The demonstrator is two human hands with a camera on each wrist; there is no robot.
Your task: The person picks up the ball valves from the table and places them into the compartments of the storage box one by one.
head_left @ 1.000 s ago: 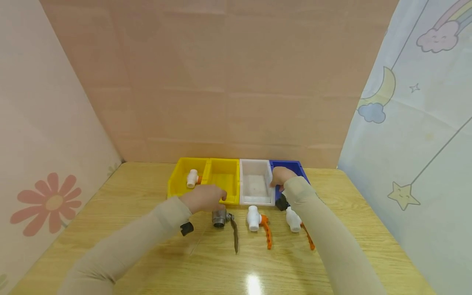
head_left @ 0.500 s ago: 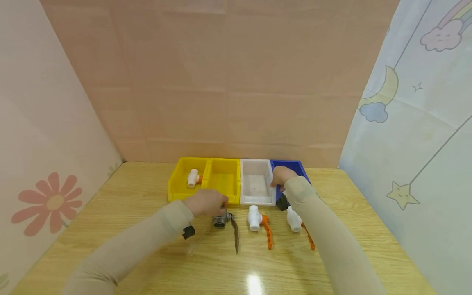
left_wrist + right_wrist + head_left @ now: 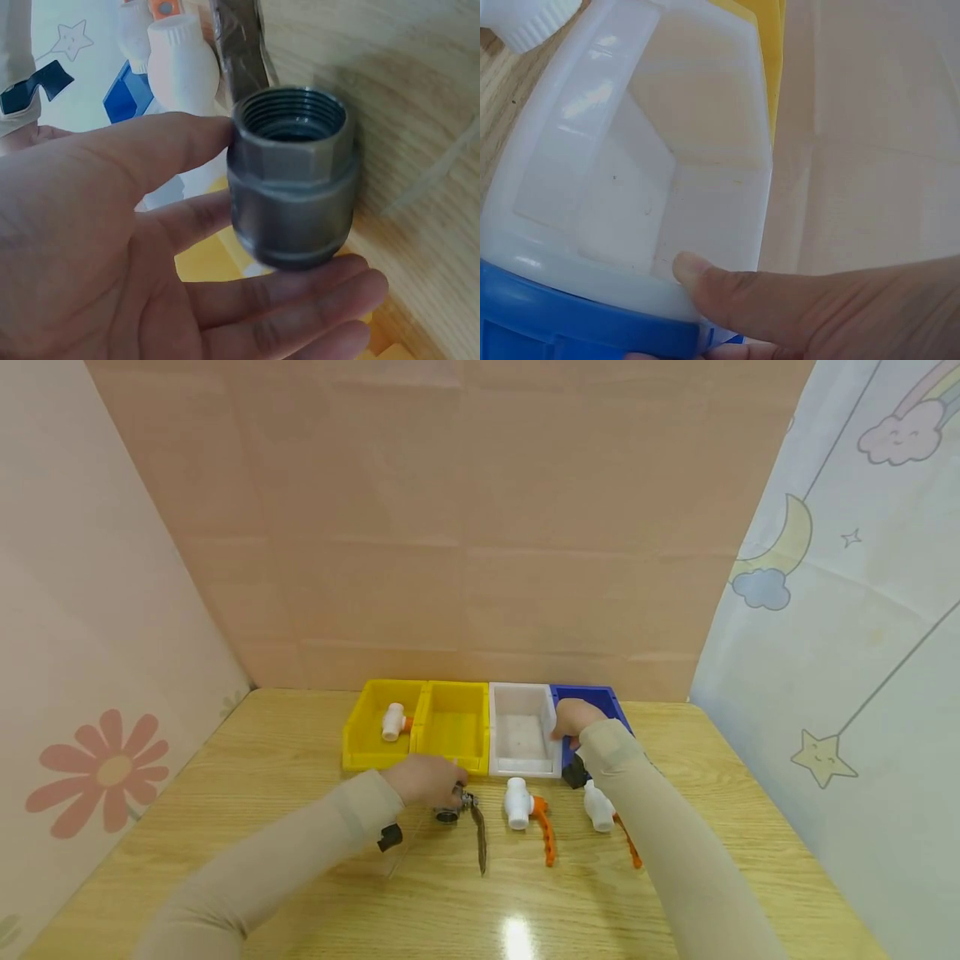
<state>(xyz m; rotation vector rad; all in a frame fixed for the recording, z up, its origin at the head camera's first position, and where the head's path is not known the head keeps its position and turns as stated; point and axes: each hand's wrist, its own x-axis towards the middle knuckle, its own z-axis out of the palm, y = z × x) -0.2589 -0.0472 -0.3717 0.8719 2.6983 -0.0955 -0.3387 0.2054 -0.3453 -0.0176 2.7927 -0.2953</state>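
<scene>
A grey metal ball valve with a threaded mouth and a long dark lever lies on the table before the yellow bins. My left hand is at its body. In the left wrist view the thumb touches the valve's side, and the other fingers extend loosely behind and below it. My right hand grips the adjoining walls of the white bin and the blue bin. Its thumb lies over the white bin's rim; the other fingers are mostly hidden on the blue side.
Two white plastic valves with orange levers lie to the right: a nearer one and another beside the right sleeve. The left yellow bin holds a white valve. Another yellow bin adjoins it. A brown backdrop rises behind.
My left hand has come down and slightly right onto the metal valve, now covering most of its body. My right hand stays on the bin walls.
</scene>
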